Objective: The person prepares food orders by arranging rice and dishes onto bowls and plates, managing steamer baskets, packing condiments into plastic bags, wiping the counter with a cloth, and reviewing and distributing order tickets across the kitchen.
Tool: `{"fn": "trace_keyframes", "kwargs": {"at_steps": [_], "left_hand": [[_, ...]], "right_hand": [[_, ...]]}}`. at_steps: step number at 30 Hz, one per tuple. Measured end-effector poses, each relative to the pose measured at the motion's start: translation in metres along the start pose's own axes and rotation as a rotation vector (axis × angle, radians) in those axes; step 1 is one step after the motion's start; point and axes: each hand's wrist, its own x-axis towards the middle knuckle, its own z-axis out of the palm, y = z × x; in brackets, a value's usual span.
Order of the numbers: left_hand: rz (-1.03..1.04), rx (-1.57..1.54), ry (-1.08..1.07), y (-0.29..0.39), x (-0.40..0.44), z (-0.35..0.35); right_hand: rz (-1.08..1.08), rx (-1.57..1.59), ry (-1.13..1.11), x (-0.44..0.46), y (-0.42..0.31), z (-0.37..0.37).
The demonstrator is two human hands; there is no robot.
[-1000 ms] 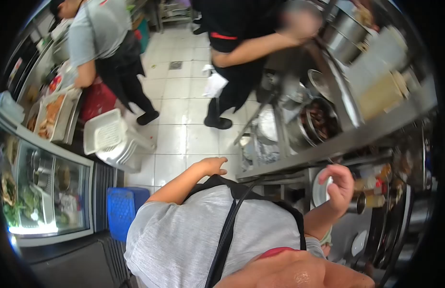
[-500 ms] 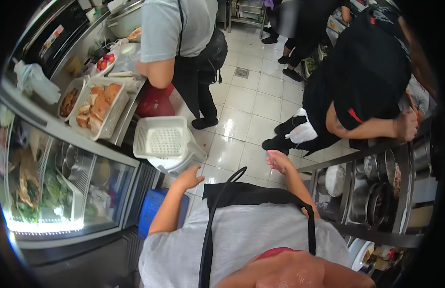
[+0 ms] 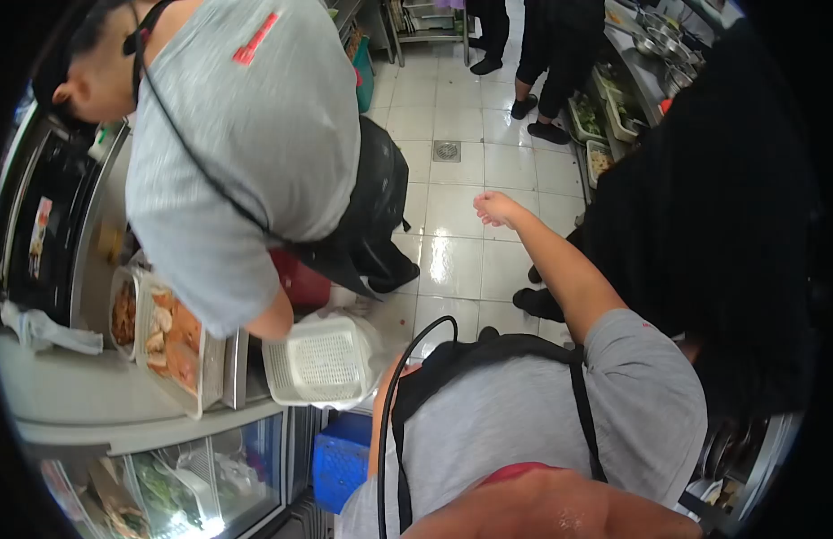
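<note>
My right hand (image 3: 497, 208) is stretched forward over the tiled floor, its fingers loosely bent and apart, with nothing in them. My left arm (image 3: 378, 422) hangs at my side. Its hand is almost wholly hidden behind my black apron (image 3: 470, 364); only a sliver of skin shows, so I cannot tell what its fingers do. Nearest to that arm is a white perforated basket (image 3: 317, 359), which rests on something pale and plastic-looking. Just below it stands a blue crate (image 3: 342, 463).
A co-worker in a grey shirt (image 3: 246, 153) bends over the left counter, beside a white container (image 3: 201, 404) of orange food chunks. On my right, close by, is a person in black (image 3: 704, 225). A lit glass-fronted fridge (image 3: 264, 467) stands lower left. Others stand farther ahead.
I have moved forward along the aisle and my view has turned. My right hand has swung ahead; my left has dropped back behind the apron. The grey-shirted co-worker now appears closer and bends lower.
</note>
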Motion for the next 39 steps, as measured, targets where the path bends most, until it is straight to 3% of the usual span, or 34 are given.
{"fn": "trace_keyframes", "kwargs": {"at_steps": [4, 9, 12, 16, 19, 23, 29, 31, 33, 35, 39], "left_hand": [[0.033, -0.071, 0.078, 0.054, 0.074, -0.033], [0.149, 0.031, 0.19, 0.138, 0.196, -0.079], [0.212, 0.102, 0.27, 0.2, 0.266, -0.11], [0.251, 0.182, 0.385, 0.275, 0.344, -0.141], [0.24, 0.213, 0.497, 0.324, 0.401, -0.163], [0.134, 0.245, 0.636, 0.325, 0.442, -0.184], [-0.098, 0.235, 0.737, 0.294, 0.473, -0.188], [-0.199, 0.257, 0.708, 0.284, 0.491, -0.186], [-0.275, 0.25, 0.679, 0.274, 0.513, -0.18], [-0.371, 0.266, 0.621, 0.25, 0.529, -0.168], [-0.539, 0.263, 0.466, 0.203, 0.57, -0.142]], "right_hand": [[0.005, -0.108, -0.069, 0.051, -0.047, -0.004], [0.004, -0.222, -0.115, 0.115, -0.041, -0.022], [0.053, -0.254, -0.131, 0.145, -0.028, -0.068], [0.099, -0.368, 0.05, 0.192, -0.006, -0.142], [0.201, -0.647, 0.016, 0.26, 0.03, -0.206], [0.291, -0.868, 0.019, 0.323, 0.006, -0.253], [-0.046, -1.031, -0.126, 0.424, -0.087, -0.265], [-0.289, -1.028, -0.14, 0.454, -0.121, -0.251], [-0.256, -0.966, -0.207, 0.476, -0.161, -0.23], [-0.39, -0.938, -0.208, 0.496, -0.189, -0.219], [-0.392, -0.84, -0.16, 0.546, -0.229, -0.236]]}}
